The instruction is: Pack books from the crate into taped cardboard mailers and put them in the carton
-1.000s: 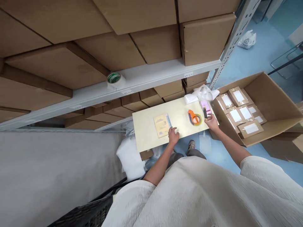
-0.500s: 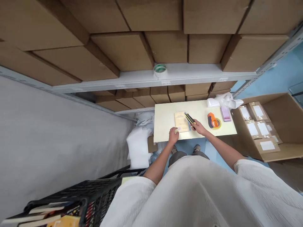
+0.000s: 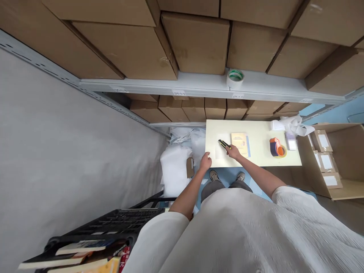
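My right hand [image 3: 233,152] is closed around a black and yellow utility knife [image 3: 224,144], which points to the upper left over the pale table [image 3: 256,161]. Under and beside that wrist lies a yellow book [image 3: 240,142] with a blue edge. My left hand [image 3: 205,162] is at the table's front left corner with its fingers curled in; whatever they grip, if anything, is hidden. A faint whitish patch [image 3: 220,152] shows on the tabletop between the two hands. Farther right sits an orange tape dispenser [image 3: 274,147] with a yellow tape roll against it.
Cardboard boxes [image 3: 196,41] fill the shelves ahead, and a green-cored tape roll [image 3: 235,77] stands on the shelf edge. An open carton [image 3: 349,159] with small labelled boxes is at right. White foam wrap [image 3: 174,167] and a black crate [image 3: 93,227] of books are at left.
My right hand has picked up the utility knife from the table's right end and carried it left past the book. My left hand has moved off the book to the corner. The view has shifted left.
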Demonstrator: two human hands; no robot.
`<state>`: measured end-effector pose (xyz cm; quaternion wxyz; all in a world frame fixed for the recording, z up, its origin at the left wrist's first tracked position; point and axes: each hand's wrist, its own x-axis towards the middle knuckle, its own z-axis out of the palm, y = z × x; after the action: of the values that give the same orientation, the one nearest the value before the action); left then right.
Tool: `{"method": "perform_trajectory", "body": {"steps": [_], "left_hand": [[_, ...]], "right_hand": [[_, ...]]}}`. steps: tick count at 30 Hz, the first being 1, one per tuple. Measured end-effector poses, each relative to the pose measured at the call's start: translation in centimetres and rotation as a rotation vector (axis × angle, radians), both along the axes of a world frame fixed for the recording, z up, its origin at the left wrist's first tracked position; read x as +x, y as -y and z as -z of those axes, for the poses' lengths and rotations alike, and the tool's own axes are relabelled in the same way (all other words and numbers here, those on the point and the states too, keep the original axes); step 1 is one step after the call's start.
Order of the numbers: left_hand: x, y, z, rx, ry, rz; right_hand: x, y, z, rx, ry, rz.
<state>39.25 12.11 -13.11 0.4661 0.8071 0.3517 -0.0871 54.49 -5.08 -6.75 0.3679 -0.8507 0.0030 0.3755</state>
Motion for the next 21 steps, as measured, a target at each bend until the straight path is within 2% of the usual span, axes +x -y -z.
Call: {"method": "perform_trajectory", "body": {"steps": [6,11,15,21], "left_hand": [[-1.7,-0.8,1.3,-0.041,0.046,0.095],[-2.6,-1.0,1.9,-0.06,0.064,0.148],[-3.0,-1.2,2.0,-0.085,0.069,0.156],[-2.8,-1.6,1.8,-0.066,0.079,0.147]], "right_hand": [[1.8,-4.7,1.3,-0.031,-0.009,0.008],[3.0,-6.4,2.1,-0.031,0.007,0.055],[2.1,-5.3,2.3,-0.035,-0.013,0.016],[-1.5,-1.7,2.0,-0.034,-0.057,-0.037]]}}
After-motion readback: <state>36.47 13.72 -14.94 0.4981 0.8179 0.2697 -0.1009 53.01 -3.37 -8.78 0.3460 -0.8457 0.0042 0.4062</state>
